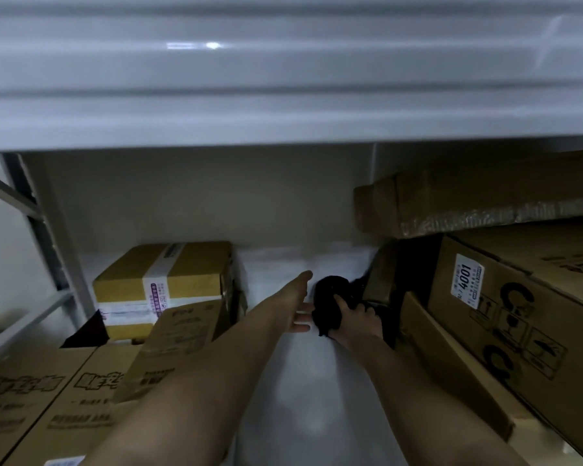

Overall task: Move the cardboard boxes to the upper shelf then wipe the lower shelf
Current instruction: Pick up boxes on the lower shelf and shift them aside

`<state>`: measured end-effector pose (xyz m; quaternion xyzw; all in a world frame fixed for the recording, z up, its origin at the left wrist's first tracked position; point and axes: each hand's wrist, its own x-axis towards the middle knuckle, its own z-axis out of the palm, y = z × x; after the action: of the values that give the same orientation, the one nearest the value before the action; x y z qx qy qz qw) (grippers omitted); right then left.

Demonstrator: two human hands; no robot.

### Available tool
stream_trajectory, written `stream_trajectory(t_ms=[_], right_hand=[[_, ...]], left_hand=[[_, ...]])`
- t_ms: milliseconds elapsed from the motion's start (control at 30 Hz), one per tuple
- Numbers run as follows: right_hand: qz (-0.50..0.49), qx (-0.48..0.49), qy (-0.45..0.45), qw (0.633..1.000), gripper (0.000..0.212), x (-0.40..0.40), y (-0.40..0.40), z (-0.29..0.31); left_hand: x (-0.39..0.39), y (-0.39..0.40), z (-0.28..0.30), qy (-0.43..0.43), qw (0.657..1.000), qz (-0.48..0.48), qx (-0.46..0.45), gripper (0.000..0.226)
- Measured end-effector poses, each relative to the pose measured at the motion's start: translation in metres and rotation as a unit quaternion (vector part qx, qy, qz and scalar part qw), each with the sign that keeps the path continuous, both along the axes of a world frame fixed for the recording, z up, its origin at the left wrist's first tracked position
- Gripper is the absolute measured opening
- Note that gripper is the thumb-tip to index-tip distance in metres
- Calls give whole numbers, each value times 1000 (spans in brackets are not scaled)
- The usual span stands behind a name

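Deep on the lower shelf, the right hand grips a bunched black cloth, fingers curled over its near side, pressing it down on the pale shelf surface near the back wall. Just to its left, the left hand lies flat and released, fingers straight and pointing toward the cloth, their tips touching or just short of it. Both bare forearms reach in along the bare middle strip of the shelf. Left of the arms sit printed cardboard boxes, and behind them a taped yellow box near the back corner. Right of the hands, a large box with a white 4001 label stands close beside the cloth, with a long flat carton resting across its top. Overhead runs the grey upper shelf.
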<state>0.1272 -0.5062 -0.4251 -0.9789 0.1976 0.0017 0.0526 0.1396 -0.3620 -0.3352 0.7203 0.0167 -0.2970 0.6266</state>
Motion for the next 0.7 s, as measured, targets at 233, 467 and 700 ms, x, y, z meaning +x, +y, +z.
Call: stream_trajectory(t_ms=[233,467,700], right_hand=[[-26,39,-116,992,49,-5,-4,14],[-87,215,-252,939,42,-9,-3,35],[-97,294,-342,887,40,-12,12,48]], left_hand=[[1,1,0,-7,1000,8,8,66],[-4,4,3,-21,1000,9,11,61],[-12,8,7,-24,1000,9,0,66]])
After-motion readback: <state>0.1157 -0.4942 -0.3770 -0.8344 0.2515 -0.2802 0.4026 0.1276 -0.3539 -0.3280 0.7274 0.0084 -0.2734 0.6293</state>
